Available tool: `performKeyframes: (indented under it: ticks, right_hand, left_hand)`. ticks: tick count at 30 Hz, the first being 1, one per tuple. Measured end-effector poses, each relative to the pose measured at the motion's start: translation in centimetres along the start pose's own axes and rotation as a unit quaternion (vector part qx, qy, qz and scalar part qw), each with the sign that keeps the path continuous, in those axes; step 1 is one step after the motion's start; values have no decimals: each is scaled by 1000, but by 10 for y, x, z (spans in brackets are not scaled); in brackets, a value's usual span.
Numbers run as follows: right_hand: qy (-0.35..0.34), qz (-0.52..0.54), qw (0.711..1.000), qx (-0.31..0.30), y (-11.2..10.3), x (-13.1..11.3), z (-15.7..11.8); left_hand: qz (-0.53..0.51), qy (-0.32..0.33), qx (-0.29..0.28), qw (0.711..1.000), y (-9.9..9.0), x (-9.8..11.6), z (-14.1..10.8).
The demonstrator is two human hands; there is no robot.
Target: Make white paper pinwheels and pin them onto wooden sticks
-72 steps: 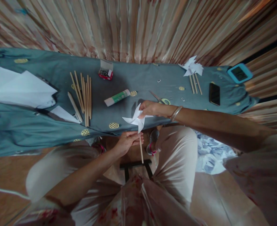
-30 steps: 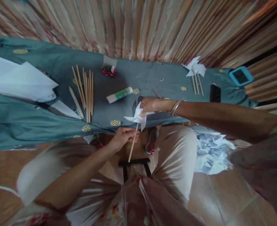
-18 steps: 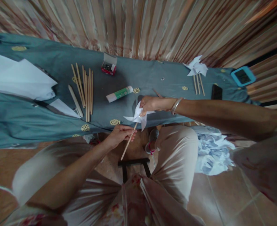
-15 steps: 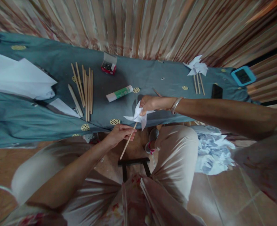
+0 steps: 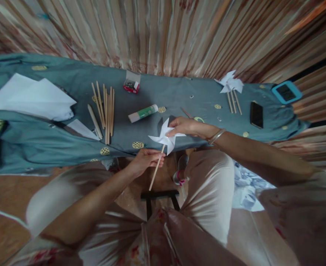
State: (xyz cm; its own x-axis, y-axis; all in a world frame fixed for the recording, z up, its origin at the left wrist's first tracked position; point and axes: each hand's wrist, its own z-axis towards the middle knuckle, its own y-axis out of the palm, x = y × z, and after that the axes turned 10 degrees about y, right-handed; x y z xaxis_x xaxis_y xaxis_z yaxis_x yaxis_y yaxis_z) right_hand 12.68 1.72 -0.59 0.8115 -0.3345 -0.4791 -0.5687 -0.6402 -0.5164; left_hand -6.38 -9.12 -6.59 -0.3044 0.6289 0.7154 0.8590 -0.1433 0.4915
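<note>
My left hand (image 5: pixel 148 159) is closed on a thin wooden stick (image 5: pixel 155 177), which slants down to the left below the fingers. At the stick's top end is a white paper pinwheel (image 5: pixel 164 138) with pointed blades. The fingers of my right hand (image 5: pixel 179 127) are closed on the pinwheel near its middle and partly cover its right side. A bracelet circles my right wrist. Both hands are at the near edge of the cloth-covered table (image 5: pixel 124 129).
On the table lie wooden sticks (image 5: pixel 106 114), a glue stick (image 5: pixel 143 113), a small red box (image 5: pixel 131 86), white paper (image 5: pixel 32 96), finished pinwheels (image 5: pixel 229 82), a phone (image 5: pixel 256 114) and a blue-framed device (image 5: pixel 287 92). Crumpled paper (image 5: pixel 248 188) is at the lower right.
The view has shifted, showing more of the phone and the table's left end. Both hands keep their hold on the stick and pinwheel; my right forearm slopes more downward to the right.
</note>
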Motion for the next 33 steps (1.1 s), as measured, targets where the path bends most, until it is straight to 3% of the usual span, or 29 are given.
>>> performKeyframes:
  ticks: [7,12,16,27,33]
  right_hand:
    - [19,188,982,21,2,2,-21]
    - [12,333,942,49,2,3,-25]
    - [-41,427,903,24,5,4,-17]
    - [-160,535,829,-13,-10,2,24]
    - [-165,598,784,-34,-7,-4,29]
  left_hand:
    - [-13,33,-18,999,2,9,0]
    - [-4,69,-5,998,8,28,4]
    - [-2,113,11,994,12,48,13]
    - [0,178,53,983,26,72,55]
    - [-13,182,70,981,31,71,67]
